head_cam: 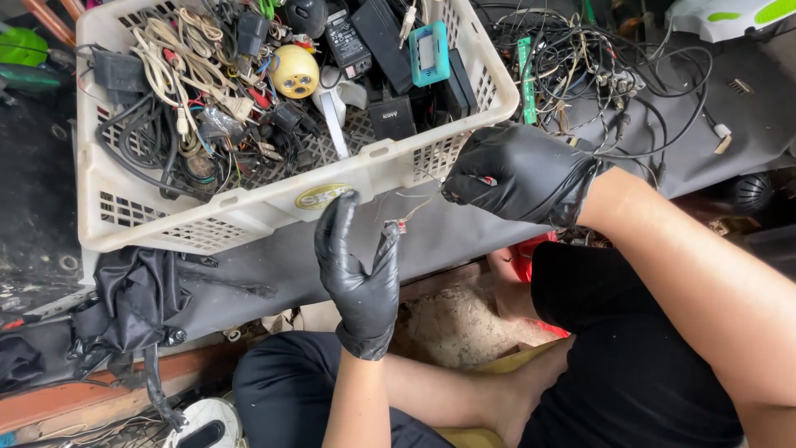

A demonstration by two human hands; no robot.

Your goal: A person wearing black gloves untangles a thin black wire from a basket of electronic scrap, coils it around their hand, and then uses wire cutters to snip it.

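A: Hands?
B: Left hand point(358, 270) gloved, thumb and finger pinching a small component point(400, 225). Right hand point(516, 172) pinches its thin wire point(421, 203), taut between them.
A: Behind?
B: White basket point(249, 211) of cables and adapters, touching the right hand.

Both gloved hands, left point(358, 270) and right point(514, 172), pinch a thin wire point(412, 209) beside the white basket point(249, 211).

Both the left hand point(358, 278) and the right hand point(516, 172) wear black, faintly glossy rubbery gloves. Between them runs a thin wire point(412, 207), bare and metallic-looking. Just behind it, the cream basket point(249, 211) is matt perforated plastic; below the basket lies crumpled black cloth point(137, 299).
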